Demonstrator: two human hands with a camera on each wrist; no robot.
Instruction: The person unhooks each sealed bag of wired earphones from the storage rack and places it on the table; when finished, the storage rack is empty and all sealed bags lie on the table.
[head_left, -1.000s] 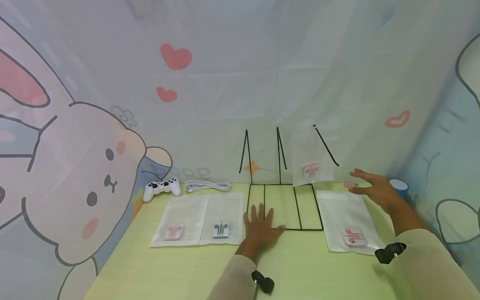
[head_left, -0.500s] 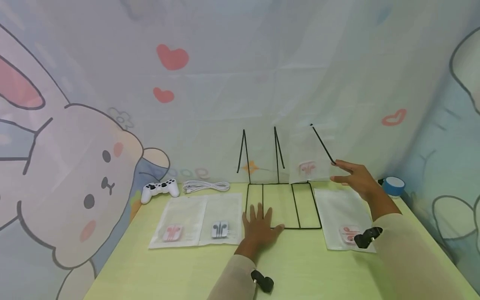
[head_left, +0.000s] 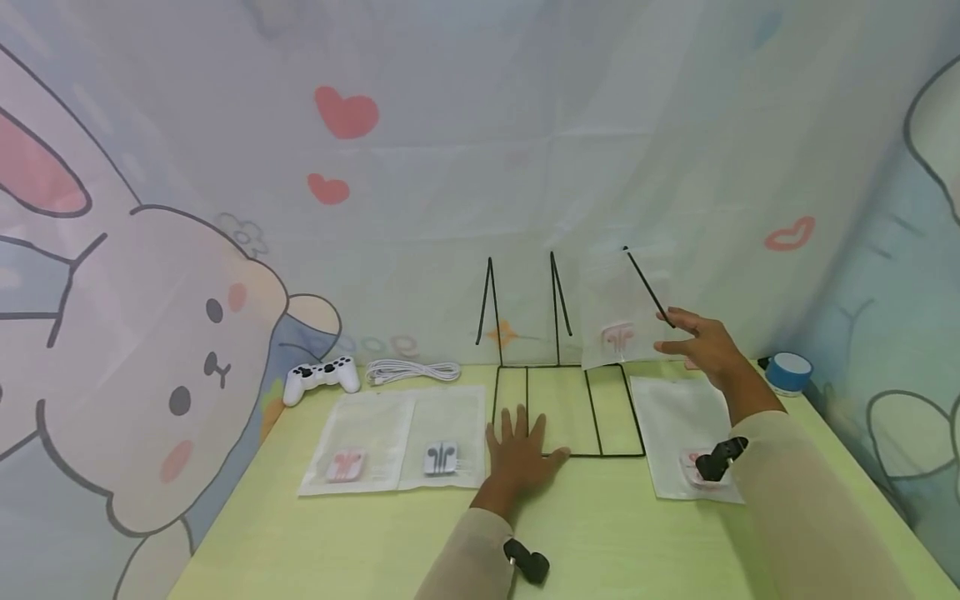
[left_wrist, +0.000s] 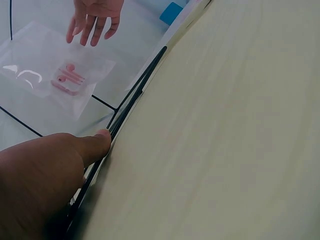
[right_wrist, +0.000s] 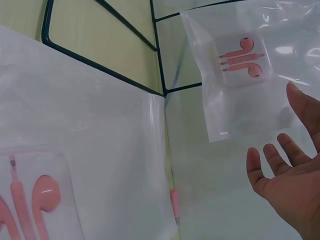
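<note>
A black wire display rack [head_left: 600, 456] stands on the table, its hooks rising at the back. My left hand [head_left: 519, 454] rests with fingers spread over the front left of the rack's base; in the left wrist view its thumb lies by the black wire. From the right hook hangs a clear plastic bag [head_left: 597, 292] with a pink earphone set [right_wrist: 243, 59] inside. My right hand [head_left: 701, 350] is beside this bag, fingers loosely bent and thumb apart, by the tip of the hook [head_left: 648, 287]. Whether it touches the hook is unclear; the right wrist view shows nothing in its grasp.
Two bags [head_left: 375, 417] with pink and grey earphones lie left of the rack. Another earphone bag [head_left: 667, 408] lies at the right, partly under my right forearm. At the back are a white game controller [head_left: 321, 379], a coiled white cable [head_left: 412, 372] and a blue tape roll [head_left: 789, 372].
My right hand has moved left, from above the right side of the table to the tip of the right hook. The left hand stays on the rack base.
</note>
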